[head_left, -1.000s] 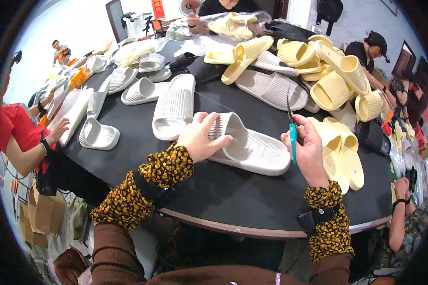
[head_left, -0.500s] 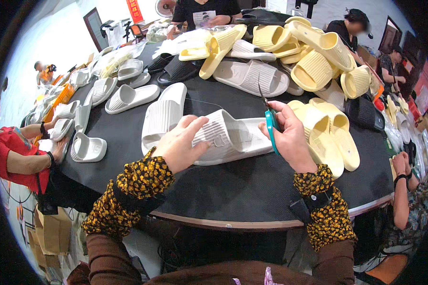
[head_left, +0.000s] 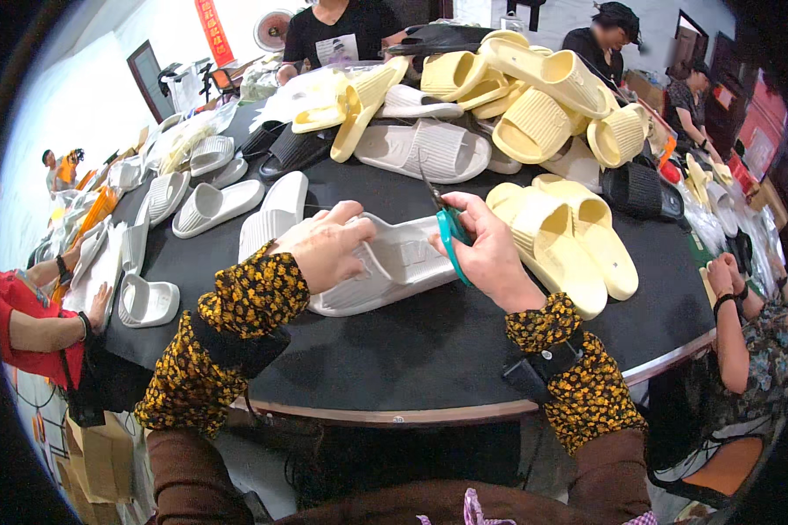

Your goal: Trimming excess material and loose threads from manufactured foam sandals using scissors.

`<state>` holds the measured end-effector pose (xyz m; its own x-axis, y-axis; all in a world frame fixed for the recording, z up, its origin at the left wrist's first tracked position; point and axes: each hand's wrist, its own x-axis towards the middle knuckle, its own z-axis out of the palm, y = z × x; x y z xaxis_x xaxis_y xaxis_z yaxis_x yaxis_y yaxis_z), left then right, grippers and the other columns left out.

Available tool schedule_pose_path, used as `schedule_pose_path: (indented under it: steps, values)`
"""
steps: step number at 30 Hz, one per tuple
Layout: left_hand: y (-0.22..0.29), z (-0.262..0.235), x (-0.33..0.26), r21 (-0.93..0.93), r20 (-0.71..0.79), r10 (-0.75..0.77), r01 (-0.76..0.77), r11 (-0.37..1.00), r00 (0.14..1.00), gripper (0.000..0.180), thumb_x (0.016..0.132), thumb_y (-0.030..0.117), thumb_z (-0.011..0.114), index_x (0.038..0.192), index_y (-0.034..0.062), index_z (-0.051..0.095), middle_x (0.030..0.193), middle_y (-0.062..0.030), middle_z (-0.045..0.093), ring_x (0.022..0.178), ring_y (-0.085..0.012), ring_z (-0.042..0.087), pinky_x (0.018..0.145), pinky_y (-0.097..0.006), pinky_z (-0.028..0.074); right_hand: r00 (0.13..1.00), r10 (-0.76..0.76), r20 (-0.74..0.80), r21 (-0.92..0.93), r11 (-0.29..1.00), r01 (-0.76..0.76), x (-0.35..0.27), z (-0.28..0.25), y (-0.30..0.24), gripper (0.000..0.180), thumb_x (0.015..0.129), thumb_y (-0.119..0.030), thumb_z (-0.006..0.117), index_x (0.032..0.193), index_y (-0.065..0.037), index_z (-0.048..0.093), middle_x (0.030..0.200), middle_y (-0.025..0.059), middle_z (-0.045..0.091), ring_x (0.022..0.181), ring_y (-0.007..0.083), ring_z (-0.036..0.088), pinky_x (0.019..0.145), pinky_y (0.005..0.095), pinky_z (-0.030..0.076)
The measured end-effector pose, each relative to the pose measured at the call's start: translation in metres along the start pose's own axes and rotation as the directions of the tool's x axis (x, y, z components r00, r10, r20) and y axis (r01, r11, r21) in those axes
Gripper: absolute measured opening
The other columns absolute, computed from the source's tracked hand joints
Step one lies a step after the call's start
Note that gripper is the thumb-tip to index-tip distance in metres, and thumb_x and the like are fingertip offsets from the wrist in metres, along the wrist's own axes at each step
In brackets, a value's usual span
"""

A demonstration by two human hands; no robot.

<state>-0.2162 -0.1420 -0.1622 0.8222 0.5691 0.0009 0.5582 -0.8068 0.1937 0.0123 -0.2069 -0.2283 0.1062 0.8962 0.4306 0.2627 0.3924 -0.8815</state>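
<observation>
A light grey slide slipper (head_left: pixel 411 262) lies on the black table in front of me, its toe end pointing right. My left hand (head_left: pixel 324 249) is closed over its ribbed strap, fingers curled and covering most of it. A short thin thread shows beside the knuckles. In my right hand (head_left: pixel 490 254) are scissors (head_left: pixel 451 241) with teal handles, their blades pointing up and away above the slipper's right part. A second grey slipper (head_left: pixel 271 223) sits just behind my left hand, partly hidden by it.
A pair of yellow slippers (head_left: pixel 556 241) lies right of my right hand. Farther back are piled yellow slippers (head_left: pixel 534 122), grey and black ones. At left stands a small grey slipper (head_left: pixel 149 300) near a co-worker's hand (head_left: pixel 99 306). The table's edge (head_left: pixel 394 415) curves along my front.
My view has shifted, so the table's things appear farther left. My left hand's fingers have curled in over the strap. The scissors stay in my right hand above the slipper.
</observation>
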Motion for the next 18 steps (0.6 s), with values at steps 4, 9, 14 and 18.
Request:
schedule_pose_path:
  steps: [4,9,14,18]
  values:
    - [-0.001,-0.012,0.007,-0.008,0.074,0.000,0.001,1.000,0.997,0.034,0.072,0.017,0.070,0.099,0.0076,0.052,0.115,-0.0164,0.043,0.106,-0.0354,0.050,0.090,-0.039,0.043,0.999,-0.016,-0.034,-0.013,1.000,0.015,0.000,-0.004,-0.006,0.039,0.078,-0.009,0.069,0.112,-0.001,0.052,0.081,0.0076,0.063,0.074,0.0093,0.058,0.067,0.0263,0.047]
    - [-0.021,-0.016,0.008,-0.108,-0.013,0.042,-0.043,0.993,0.999,0.020,0.072,0.019,0.070,0.078,0.0039,0.058,0.095,-0.0132,0.049,0.091,-0.0280,0.051,0.079,-0.035,0.044,0.995,-0.066,-0.068,-0.022,0.998,0.065,-0.003,-0.006,-0.017,0.038,0.079,-0.010,0.069,0.112,-0.002,0.053,0.079,0.0071,0.062,0.074,0.0098,0.058,0.066,0.0265,0.047]
    - [-0.026,-0.020,0.012,-0.114,-0.072,0.016,-0.024,0.993,0.997,0.022,0.076,0.026,0.070,0.075,0.0065,0.061,0.083,-0.0109,0.054,0.080,-0.0215,0.056,0.071,-0.032,0.045,0.982,-0.145,-0.119,-0.062,0.988,0.139,-0.002,-0.006,-0.013,0.040,0.078,-0.011,0.070,0.113,-0.002,0.052,0.079,0.0063,0.062,0.073,0.0095,0.058,0.065,0.0254,0.047]
    - [-0.025,-0.015,0.014,-0.576,-0.012,-0.154,0.119,0.809,0.988,0.024,0.083,0.023,0.067,0.074,0.0017,0.060,0.062,-0.0031,0.059,0.057,-0.0071,0.052,0.053,-0.023,0.042,0.990,-0.098,-0.100,-0.018,0.995,0.096,-0.003,-0.008,-0.014,0.043,0.080,-0.006,0.069,0.118,-0.001,0.049,0.080,-0.0022,0.055,0.071,0.0024,0.050,0.064,0.0178,0.043]
